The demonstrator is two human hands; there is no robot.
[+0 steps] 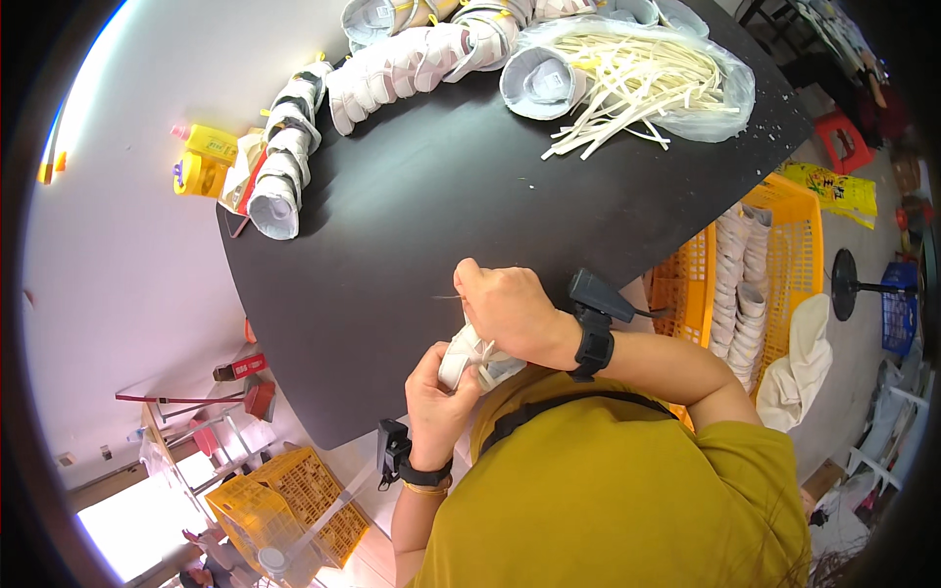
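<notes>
Hands met at the near edge of the black surface [412, 216]: the left hand [436, 397] closed its grip under a small white shoe upper [472, 355], and the right hand [510, 309] pinched its top. Beyond the upper, more white uppers [284, 157] lay across the surface's far side, beside a bag of pale strips [637, 73].

A small white-and-grey fabric shoe upper [474, 357] was held just off the near edge of the black counter [412, 225], close to the person's chest. It was crumpled between the left hand [438, 400] below and the right hand [512, 312] above, mostly hidden by fingers.
</notes>
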